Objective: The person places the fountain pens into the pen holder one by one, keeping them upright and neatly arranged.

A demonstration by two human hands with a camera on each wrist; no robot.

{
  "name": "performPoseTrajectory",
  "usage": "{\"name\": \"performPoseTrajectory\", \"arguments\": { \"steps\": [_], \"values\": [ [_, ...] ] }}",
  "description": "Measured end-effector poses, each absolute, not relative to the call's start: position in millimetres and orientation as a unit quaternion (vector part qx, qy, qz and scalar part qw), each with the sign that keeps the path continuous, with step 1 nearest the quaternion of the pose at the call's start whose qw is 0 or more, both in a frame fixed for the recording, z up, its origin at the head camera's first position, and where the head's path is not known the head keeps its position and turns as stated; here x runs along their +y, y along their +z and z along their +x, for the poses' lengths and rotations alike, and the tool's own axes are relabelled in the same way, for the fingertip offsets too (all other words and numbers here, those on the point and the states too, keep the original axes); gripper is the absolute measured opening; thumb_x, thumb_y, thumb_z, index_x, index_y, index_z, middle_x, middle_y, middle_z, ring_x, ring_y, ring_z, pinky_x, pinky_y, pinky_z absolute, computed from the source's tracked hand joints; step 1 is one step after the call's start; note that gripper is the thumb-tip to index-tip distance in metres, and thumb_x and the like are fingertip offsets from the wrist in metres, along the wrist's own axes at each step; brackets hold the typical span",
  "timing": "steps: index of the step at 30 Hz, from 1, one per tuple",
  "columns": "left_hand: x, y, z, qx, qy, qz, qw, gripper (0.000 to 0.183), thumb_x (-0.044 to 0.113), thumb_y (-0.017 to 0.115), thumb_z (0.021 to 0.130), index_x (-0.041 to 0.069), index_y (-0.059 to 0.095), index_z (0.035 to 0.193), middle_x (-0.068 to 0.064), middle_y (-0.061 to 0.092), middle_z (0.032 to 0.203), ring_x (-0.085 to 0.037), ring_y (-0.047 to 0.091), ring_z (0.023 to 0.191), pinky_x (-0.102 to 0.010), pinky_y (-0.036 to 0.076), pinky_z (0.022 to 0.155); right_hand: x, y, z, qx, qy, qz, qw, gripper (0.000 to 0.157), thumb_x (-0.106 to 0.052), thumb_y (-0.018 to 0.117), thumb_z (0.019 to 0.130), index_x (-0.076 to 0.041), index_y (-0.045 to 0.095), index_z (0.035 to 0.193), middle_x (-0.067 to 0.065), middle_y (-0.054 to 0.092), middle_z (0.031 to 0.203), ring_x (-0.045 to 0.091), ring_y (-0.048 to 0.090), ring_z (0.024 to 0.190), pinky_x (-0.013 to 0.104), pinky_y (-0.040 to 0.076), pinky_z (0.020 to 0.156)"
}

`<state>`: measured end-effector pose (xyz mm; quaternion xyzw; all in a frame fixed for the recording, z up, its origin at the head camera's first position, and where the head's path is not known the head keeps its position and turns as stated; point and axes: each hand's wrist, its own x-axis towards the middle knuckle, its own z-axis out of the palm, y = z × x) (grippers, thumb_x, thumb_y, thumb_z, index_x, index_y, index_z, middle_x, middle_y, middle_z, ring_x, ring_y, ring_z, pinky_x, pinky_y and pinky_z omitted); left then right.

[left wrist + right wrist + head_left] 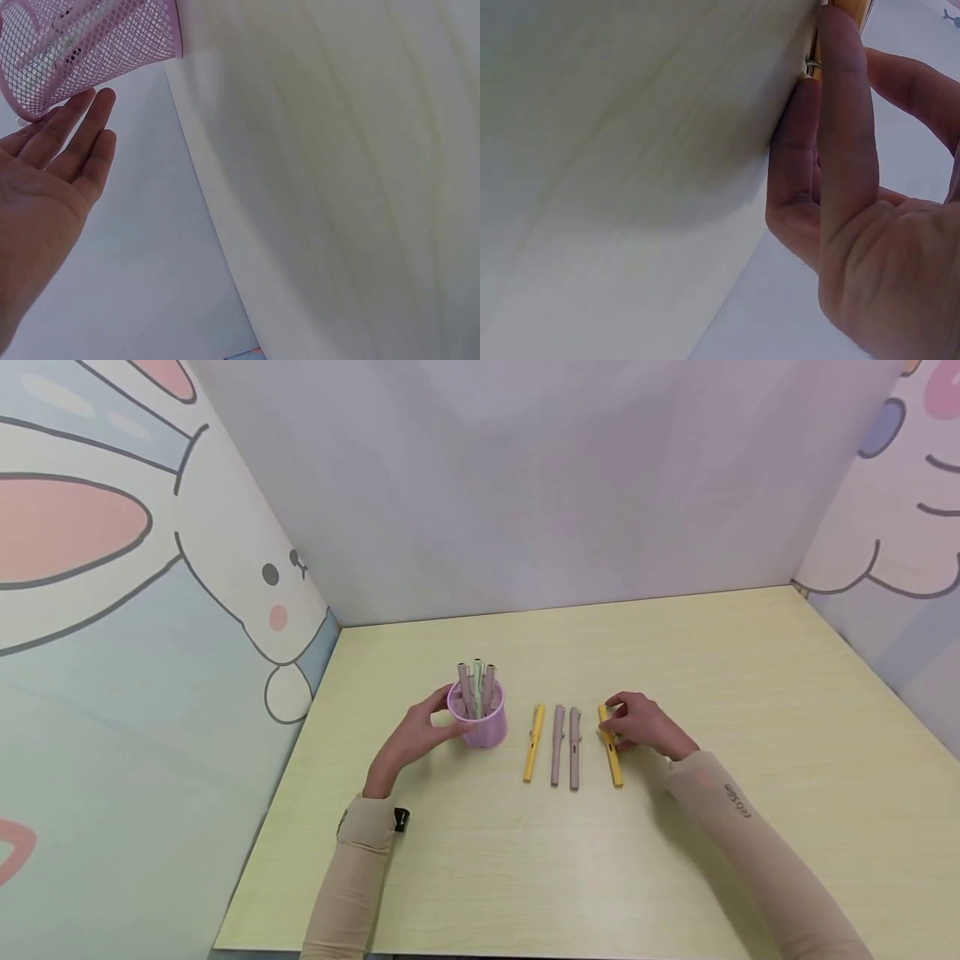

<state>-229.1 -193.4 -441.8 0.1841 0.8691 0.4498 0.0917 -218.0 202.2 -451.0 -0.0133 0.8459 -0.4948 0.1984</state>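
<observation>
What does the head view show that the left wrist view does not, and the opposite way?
Only the head view: the right hand pinching a yellow pen, a second yellow pen, two loose mauve pens, and the rabbit drawing.
Only the left wrist view: the palm of the left hand, and the mesh holes of the pink cup plainly visible.
Both: the left hand at the cup, pens inside it, and part of the table.

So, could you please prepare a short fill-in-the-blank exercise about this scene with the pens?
1. The left hand holds the mesh pen cup, whose middle pen is pale ____.
2. The right hand pinches a ____ pen.
3. Between it and the leftmost pen on the table lie ____ mauve pens.

Missing words: green; yellow; two.
</observation>
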Motion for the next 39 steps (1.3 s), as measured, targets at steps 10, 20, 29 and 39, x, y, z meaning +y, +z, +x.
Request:
{"name": "performPoseTrajectory", "arguments": {
  "steps": [10,20,29,39],
  "values": [
    [-192.1,-440.8,-227.2,0.873,0.443,0.183,0.087,0.079,0.038,0.075,0.094,0.014,0.039,0.160,-0.012,0.054,0.150,-0.034,0.048,0.139,-0.063,0.039,0.109,196.4,-456.0,-222.2,0.874,-0.443,0.003,0.201,0.051,-0.006,0.068,0.097,0.012,0.044,0.138,0.025,0.057,0.109,0.020,0.065,0.070,0.034,0.061,0.066],
    [-193.2,-444.7,-229.0,0.873,0.443,0.184,0.088,0.079,0.038,0.075,0.094,0.015,0.039,0.160,-0.011,0.054,0.150,-0.033,0.047,0.140,-0.062,0.039,0.109,197.7,-458.9,-223.1,0.871,-0.452,-0.010,0.192,0.046,-0.001,0.064,0.095,0.012,0.045,0.135,0.026,0.057,0.108,0.018,0.067,0.067,0.034,0.061,0.064],
    [-192.3,-443.0,-228.4,0.872,0.444,0.183,0.089,0.079,0.038,0.075,0.094,0.015,0.039,0.160,-0.011,0.055,0.150,-0.033,0.048,0.139,-0.062,0.039,0.109,200.2,-456.9,-222.2,0.861,-0.474,-0.014,0.182,0.047,0.001,0.062,0.093,0.013,0.046,0.135,0.027,0.056,0.111,0.021,0.067,0.073,0.036,0.062,0.066],
    [-193.0,-443.5,-229.0,0.874,0.442,0.182,0.090,0.080,0.040,0.075,0.094,0.014,0.039,0.160,-0.012,0.054,0.150,-0.034,0.048,0.139,-0.063,0.038,0.109,203.6,-454.5,-220.3,0.848,-0.500,-0.019,0.176,0.046,0.002,0.061,0.096,0.013,0.045,0.137,0.024,0.055,0.107,0.021,0.067,0.075,0.036,0.062,0.067]
  ]
}}
